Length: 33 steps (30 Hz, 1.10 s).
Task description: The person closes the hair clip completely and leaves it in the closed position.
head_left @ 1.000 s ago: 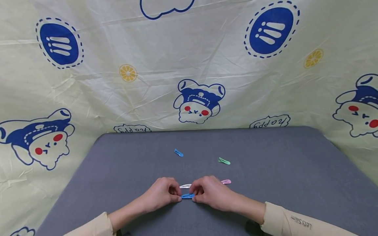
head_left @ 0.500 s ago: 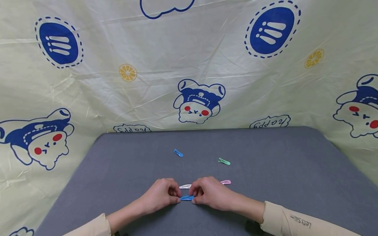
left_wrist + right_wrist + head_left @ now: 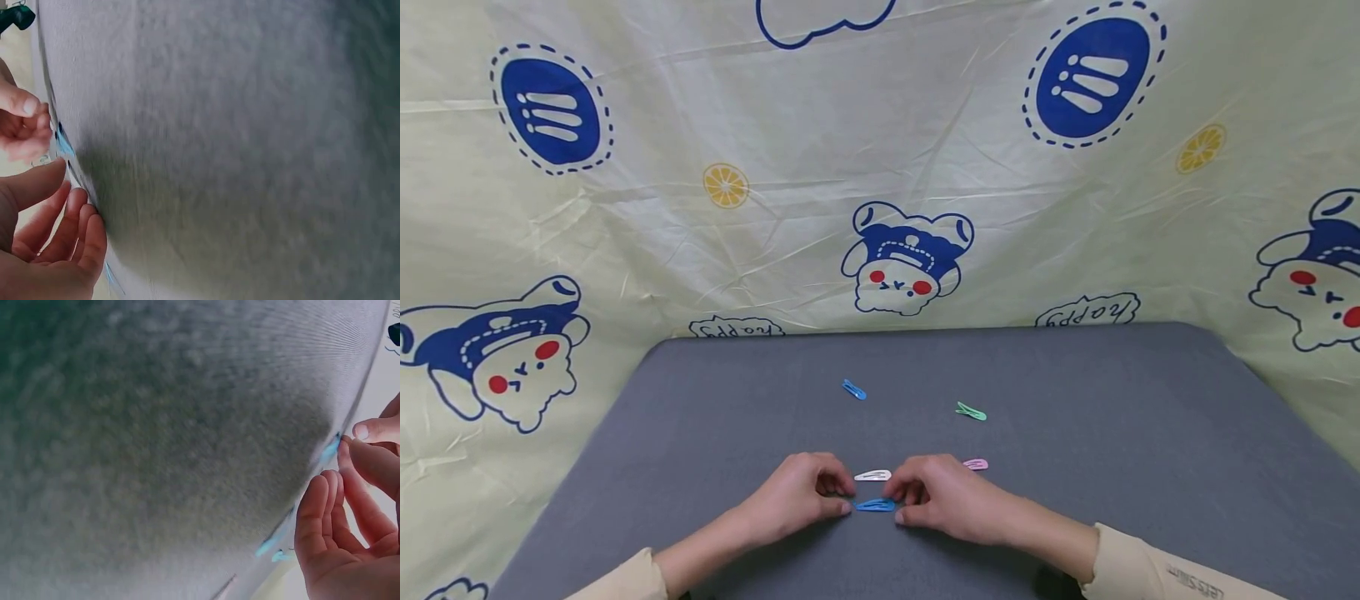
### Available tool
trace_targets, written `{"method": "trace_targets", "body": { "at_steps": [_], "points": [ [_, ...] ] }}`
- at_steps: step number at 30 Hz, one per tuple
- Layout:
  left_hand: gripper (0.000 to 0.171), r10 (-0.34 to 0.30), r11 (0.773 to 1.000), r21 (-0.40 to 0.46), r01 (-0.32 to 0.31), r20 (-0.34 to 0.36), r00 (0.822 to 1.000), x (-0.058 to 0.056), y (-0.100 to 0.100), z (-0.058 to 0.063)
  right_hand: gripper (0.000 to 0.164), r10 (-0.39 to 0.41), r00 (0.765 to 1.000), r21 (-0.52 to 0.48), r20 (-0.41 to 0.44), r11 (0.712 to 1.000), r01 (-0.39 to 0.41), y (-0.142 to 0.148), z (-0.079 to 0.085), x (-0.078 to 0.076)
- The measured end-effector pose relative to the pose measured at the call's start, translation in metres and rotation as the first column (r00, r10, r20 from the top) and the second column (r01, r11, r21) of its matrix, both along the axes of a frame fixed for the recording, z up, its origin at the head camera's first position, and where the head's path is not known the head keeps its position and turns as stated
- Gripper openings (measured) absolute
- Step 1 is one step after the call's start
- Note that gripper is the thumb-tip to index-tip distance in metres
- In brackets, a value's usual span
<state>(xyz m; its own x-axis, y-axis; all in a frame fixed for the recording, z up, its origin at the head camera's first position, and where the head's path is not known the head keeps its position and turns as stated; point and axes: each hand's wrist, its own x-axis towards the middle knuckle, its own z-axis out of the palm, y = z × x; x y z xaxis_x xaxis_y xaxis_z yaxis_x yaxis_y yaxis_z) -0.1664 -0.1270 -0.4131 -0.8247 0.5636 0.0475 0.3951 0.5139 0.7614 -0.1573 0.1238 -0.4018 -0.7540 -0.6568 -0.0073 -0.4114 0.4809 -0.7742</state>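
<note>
Clip count: we log five: a near blue clip (image 3: 876,505), a far blue clip (image 3: 854,389), a white clip (image 3: 873,476), a green clip (image 3: 972,412) and a pink clip (image 3: 976,464).
Near blue clip: slim, bright, slotted lengthwise; lies crosswise between the two hands, just nearer us than the white clip.
Left hand (image 3: 808,487): fingers loosely bent, narrow gap to the thumb, at the clip's left end; contact we cannot tell.
Right hand (image 3: 943,496): thumb and fingertips apart, holding nothing, at the clip's right end; the pink clip shows beyond it.
Surface (image 3: 737,400): dark grey, cloth-like, rounded far corners.
Room: we note a pale, creased backdrop (image 3: 805,108) printed with cartoon animals, two blue badges, two orange slices.
</note>
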Motion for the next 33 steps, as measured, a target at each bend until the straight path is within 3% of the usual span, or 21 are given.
{"method": "trace_targets", "body": {
  "at_steps": [6,12,22,33],
  "points": [
    [0.017,0.055,0.998,0.008,-0.055,-0.029,0.998,-0.005,-0.008,0.010,0.019,-0.014,0.999,-0.005,-0.035,1.000,0.014,0.008,0.013,0.002],
    [0.017,0.091,0.996,-0.002,-0.091,-0.089,0.992,-0.015,-0.017,0.019,0.018,-0.052,0.996,0.021,-0.068,0.998,0.053,0.015,0.025,-0.006],
    [0.023,0.123,0.992,0.020,-0.122,-0.118,0.985,-0.041,-0.029,0.026,0.022,-0.105,0.985,0.020,-0.138,0.994,0.108,0.018,0.034,-0.026],
    [0.027,0.166,0.986,0.013,-0.165,-0.112,0.980,-0.076,-0.035,0.021,0.022,-0.123,0.975,0.007,-0.185,0.992,0.127,0.013,0.031,-0.056]
  ]
}}
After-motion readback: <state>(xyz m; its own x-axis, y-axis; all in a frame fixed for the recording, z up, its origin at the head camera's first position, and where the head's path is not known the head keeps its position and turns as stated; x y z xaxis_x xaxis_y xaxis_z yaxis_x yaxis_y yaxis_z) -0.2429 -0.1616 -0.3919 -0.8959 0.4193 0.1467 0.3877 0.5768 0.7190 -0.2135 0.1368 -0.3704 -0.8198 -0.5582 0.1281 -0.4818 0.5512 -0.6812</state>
